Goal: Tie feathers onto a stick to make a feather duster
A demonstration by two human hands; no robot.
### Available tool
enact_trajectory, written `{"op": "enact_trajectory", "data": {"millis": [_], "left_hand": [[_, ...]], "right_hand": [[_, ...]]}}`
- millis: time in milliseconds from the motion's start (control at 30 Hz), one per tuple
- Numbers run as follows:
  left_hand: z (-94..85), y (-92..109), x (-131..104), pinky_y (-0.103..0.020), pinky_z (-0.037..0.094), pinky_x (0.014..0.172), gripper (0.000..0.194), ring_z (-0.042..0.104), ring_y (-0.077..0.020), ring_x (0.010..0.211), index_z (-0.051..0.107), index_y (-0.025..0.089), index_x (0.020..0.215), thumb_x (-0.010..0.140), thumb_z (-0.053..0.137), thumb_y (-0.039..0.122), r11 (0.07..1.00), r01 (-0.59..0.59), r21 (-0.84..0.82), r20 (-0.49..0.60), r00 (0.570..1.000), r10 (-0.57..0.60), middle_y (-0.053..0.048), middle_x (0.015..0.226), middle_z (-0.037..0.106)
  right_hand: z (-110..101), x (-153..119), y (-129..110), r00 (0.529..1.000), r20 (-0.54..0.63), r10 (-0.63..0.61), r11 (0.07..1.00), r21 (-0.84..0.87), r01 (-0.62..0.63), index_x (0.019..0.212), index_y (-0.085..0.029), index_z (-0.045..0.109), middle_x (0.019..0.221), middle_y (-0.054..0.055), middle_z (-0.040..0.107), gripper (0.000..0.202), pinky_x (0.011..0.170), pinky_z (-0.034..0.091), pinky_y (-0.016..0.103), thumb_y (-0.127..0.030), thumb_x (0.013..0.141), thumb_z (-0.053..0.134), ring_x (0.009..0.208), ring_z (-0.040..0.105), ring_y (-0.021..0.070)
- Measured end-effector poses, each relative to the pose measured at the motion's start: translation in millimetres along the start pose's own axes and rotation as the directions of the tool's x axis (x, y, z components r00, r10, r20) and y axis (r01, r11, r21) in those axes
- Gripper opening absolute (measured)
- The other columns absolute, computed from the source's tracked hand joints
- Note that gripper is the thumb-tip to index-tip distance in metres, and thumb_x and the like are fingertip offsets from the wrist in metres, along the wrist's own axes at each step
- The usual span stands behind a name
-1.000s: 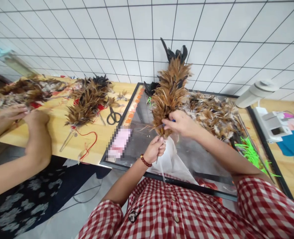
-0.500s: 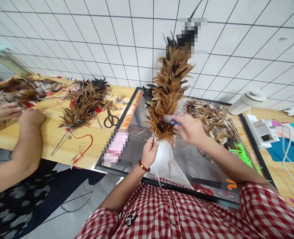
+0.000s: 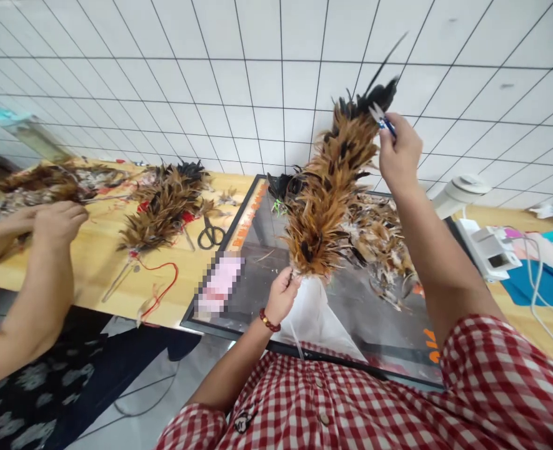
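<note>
Over the front of the black-framed board (image 3: 257, 275), the left hand (image 3: 282, 297) is closed round the foot of the feather duster (image 3: 330, 194), which slants up across the board towards its back edge. Above that edge, the right hand (image 3: 400, 150) grips small snips (image 3: 385, 124), blades parted near the dark plumes. If the snips slipped, they could nick those plumes; a slack lower grip might let the duster twist. It looks bushy, golden brown flecked darker, black-tipped, one thin feather jutting out.
</note>
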State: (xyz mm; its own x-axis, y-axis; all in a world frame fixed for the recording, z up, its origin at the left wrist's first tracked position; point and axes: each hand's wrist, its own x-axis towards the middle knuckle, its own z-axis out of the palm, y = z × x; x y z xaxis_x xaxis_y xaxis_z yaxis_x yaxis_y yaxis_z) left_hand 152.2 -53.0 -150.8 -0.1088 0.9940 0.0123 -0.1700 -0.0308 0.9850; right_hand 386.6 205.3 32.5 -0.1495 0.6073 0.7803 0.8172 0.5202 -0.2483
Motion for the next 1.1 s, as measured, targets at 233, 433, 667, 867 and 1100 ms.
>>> {"op": "enact_trajectory", "data": {"millis": [233, 433, 667, 867, 1100], "left_hand": [[-5.3, 2.8, -6.2, -0.032, 0.050, 0.092, 0.032, 0.070, -0.0237, 0.101, 0.069, 0.023, 0.116, 0.085, 0.071, 0.031, 0.921, -0.090, 0.379, -0.116, 0.983, 0.144, -0.010, 0.110, 0.076], [-11.5, -0.2, -6.9, -0.036, 0.053, 0.090, 0.034, 0.073, -0.0282, 0.100, 0.070, 0.022, 0.117, 0.083, 0.071, 0.030, 0.853, -0.141, 0.503, -0.165, 0.953, 0.255, -0.015, 0.111, 0.077], [-10.8, -2.8, -2.2, -0.036, 0.055, 0.090, 0.033, 0.074, -0.0272, 0.100, 0.072, 0.024, 0.113, 0.081, 0.074, 0.030, 0.868, -0.142, 0.475, -0.197, 0.944, 0.263, -0.013, 0.111, 0.077], [-13.6, -3.9, -2.2, -0.039, 0.054, 0.091, 0.036, 0.073, -0.0298, 0.102, 0.069, 0.022, 0.117, 0.084, 0.070, 0.036, 0.840, -0.081, 0.537, -0.205, 0.953, 0.223, -0.015, 0.113, 0.077], [-10.7, -1.2, 2.3, -0.029, 0.053, 0.084, 0.038, 0.070, -0.0212, 0.096, 0.070, 0.020, 0.111, 0.078, 0.078, 0.039, 0.970, -0.081, 0.227, -0.184, 0.975, 0.124, -0.009, 0.103, 0.076]], "right_hand": [[-39.1, -146.2, -118.9, 0.605, 0.418, -0.678, 0.683, 0.053, 0.729, 0.135, -0.024, 0.066, 0.080, 0.005, 0.068, 0.041, 0.057, 0.042, 0.033, -0.030, 0.102, 0.044, 0.064, 0.058, 0.0173], [-27.0, -50.7, -73.8, 0.858, 0.444, -0.257, 0.894, -0.228, 0.386, 0.136, -0.018, 0.065, 0.099, 0.013, 0.069, 0.044, 0.065, 0.039, 0.032, -0.027, 0.096, 0.049, 0.073, 0.060, 0.0171], [-65.2, 29.5, -24.7, 0.987, 0.054, 0.153, 0.892, -0.437, -0.115, 0.140, -0.012, 0.061, 0.120, 0.016, 0.064, 0.063, 0.077, 0.043, 0.041, -0.047, 0.105, 0.022, 0.105, 0.065, 0.0276], [-37.7, -123.2, -123.2, 0.484, 0.522, -0.702, 0.636, 0.155, 0.756, 0.135, -0.031, 0.066, 0.083, 0.005, 0.067, 0.041, 0.063, 0.041, 0.033, -0.026, 0.103, 0.040, 0.068, 0.055, 0.0172], [-17.1, -27.7, -26.9, 0.955, 0.297, -0.011, 0.964, -0.251, 0.089, 0.140, -0.016, 0.058, 0.101, 0.015, 0.065, 0.046, 0.071, 0.046, 0.038, -0.034, 0.102, 0.039, 0.082, 0.059, 0.0247]]}}
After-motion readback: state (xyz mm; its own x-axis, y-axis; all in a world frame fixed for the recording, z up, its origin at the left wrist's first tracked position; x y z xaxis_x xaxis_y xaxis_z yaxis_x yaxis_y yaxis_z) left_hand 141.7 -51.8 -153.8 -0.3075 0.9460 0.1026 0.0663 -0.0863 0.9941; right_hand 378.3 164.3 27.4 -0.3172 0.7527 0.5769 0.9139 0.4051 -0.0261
